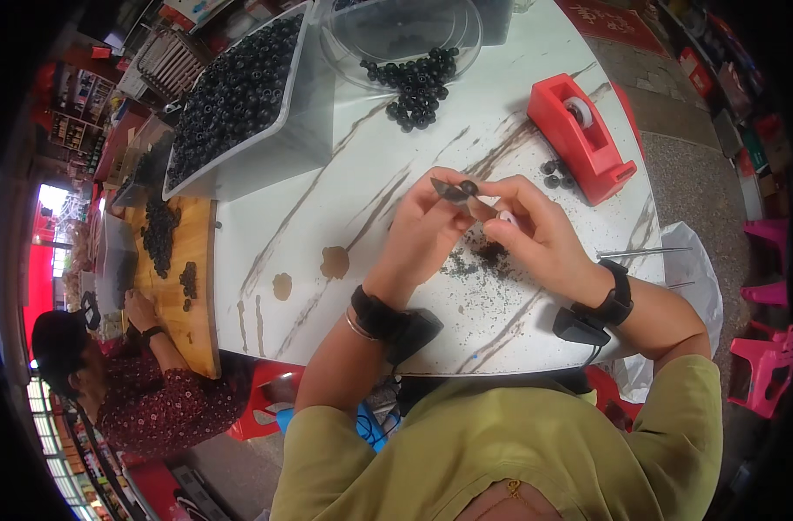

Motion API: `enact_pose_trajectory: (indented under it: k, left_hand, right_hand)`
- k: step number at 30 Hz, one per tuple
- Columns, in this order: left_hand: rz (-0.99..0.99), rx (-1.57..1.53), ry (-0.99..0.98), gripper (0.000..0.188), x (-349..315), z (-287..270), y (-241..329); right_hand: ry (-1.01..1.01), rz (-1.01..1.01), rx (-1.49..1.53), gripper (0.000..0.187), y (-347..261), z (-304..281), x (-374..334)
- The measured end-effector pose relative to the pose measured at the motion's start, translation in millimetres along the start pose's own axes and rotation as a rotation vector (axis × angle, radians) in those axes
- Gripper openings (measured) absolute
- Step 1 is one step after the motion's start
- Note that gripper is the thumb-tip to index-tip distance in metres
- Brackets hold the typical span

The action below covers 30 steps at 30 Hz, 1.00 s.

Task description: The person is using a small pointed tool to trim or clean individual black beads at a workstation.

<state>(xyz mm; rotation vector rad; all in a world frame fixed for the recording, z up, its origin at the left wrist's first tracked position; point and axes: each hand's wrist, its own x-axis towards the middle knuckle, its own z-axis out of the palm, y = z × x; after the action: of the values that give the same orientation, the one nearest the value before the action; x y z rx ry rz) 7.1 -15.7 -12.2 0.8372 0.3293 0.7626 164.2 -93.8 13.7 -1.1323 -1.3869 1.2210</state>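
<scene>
Above the white marbled table, my two hands meet. My right hand is closed on a small knife; its pale handle end shows near the thumb and its dark, pointed blade reaches toward my left hand. Between the fingertips, just above the blade, is a small black round ball. My left fingers are closed about it, partly hidden by the blade, and my right index fingertip touches it as well. Dark crumbs are scattered on the table below my hands.
A clear tub full of black balls stands at the far left. More balls lie by a round clear lid. A red tape dispenser sits right, beside several balls. At left, another person works at a wooden table.
</scene>
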Motion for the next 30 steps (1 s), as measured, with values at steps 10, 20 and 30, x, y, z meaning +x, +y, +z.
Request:
enact_pose_trajectory:
  k: [10,20,30]
  left_hand:
    - [-0.11,-0.236,0.267,0.023,27.7,-40.9,43.5]
    - [-0.098,0.212,0.37,0.021,84.8,-70.5,78.0]
    - [0.122,1.33,0.424,0.02,111.2,-112.6,55.6]
  right_hand:
    - [0.007,-0.057,0.064,0.024,3.0,-3.9,3.1]
    - [-0.031,-0.011,0.069,0.022,0.9,-7.9,4.0]
    - [-0.014,-0.053,0.082,0.02,4.2,-5.7,5.3]
